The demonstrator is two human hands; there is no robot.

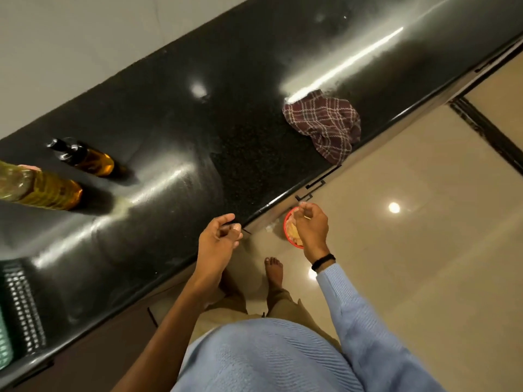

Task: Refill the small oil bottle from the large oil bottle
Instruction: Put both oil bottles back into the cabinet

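The small oil bottle (pixel 87 159), amber with a dark pump top, stands on the black counter (pixel 198 154) at the left. Just in front of it is the large oil bottle (pixel 48 189), yellow oil inside and a green label, its top cut off by the frame's left edge. My left hand (pixel 219 239) hovers over the counter's front edge, fingers loosely curled and holding nothing, well to the right of both bottles. My right hand (pixel 310 224) hangs off the counter above a red bin (pixel 290 234), fingers curled; I cannot tell whether they pinch anything.
A maroon checked cloth (pixel 325 125) lies crumpled at the counter's front edge, to the right. A dark perforated basket (pixel 22 304) sits at the counter's near left end. The beige tiled floor (pixel 410 250) and my bare feet are below.
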